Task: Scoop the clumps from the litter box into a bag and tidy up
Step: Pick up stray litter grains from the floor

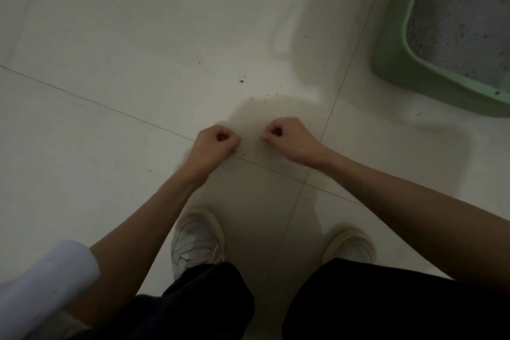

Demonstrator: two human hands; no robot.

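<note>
Over tiled floor [110,201], head view: left hand [218,142] and right hand [287,138] both clenched into fists, nothing visible in either. Green litter box [397,44] w/ grey litter upper right, well apart from hands. White shoes [197,240] below.

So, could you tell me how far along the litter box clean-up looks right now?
Nothing visibly done: no bag or scoop is in view. The green litter box sits at upper right, holding grey litter. Both fists are curled, the left hand and right hand apparently holding nothing. Scattered crumbs lie on the tiled floor, so scooping and tidying seemingly remain.
</note>
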